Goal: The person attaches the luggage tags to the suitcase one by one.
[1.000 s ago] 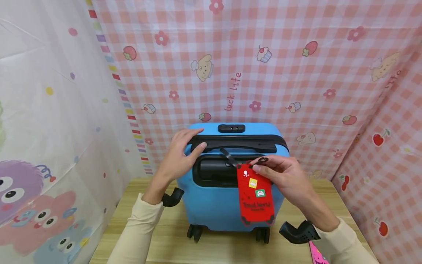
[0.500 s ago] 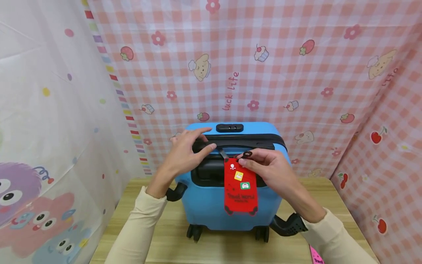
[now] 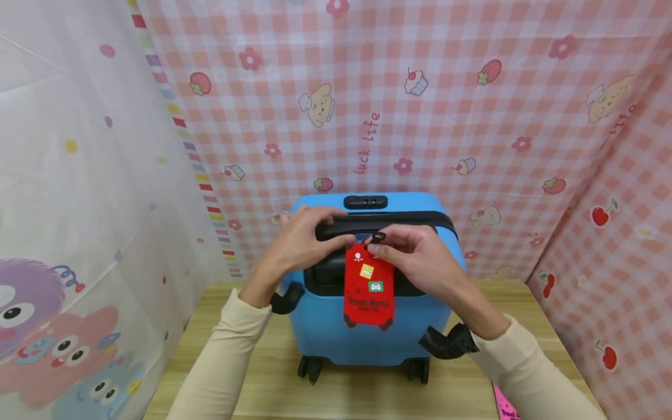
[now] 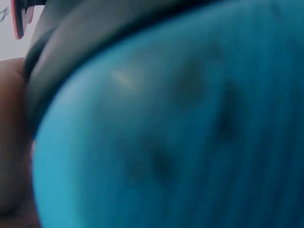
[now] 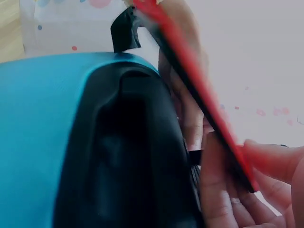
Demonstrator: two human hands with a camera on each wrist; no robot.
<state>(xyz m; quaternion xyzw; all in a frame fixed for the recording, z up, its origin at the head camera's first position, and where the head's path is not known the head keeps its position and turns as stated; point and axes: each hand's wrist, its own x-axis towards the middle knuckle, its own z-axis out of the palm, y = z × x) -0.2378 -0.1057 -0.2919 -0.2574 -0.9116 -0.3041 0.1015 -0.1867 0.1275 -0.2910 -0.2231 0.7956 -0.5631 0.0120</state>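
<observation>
A light blue suitcase with a black carry handle stands upright on its wheels. My right hand pinches a red luggage tag near its top, in front of the handle. From the tag's top a black strap reaches toward the handle in the right wrist view. At the handle's left part, my left hand has its thumb in front and below, its fingers above, with a gap between them. Blue shell fills most of the left wrist view, blurred.
A wooden tabletop lies under the suitcase. A pink tag is partly hidden by the right sleeve. Checked cloth hangs close behind, and a white printed curtain hangs on the left.
The right hand has carried the red tag left and up toward the handle, so less strap shows. The left hand has moved right along the handle, closer to the tag.
</observation>
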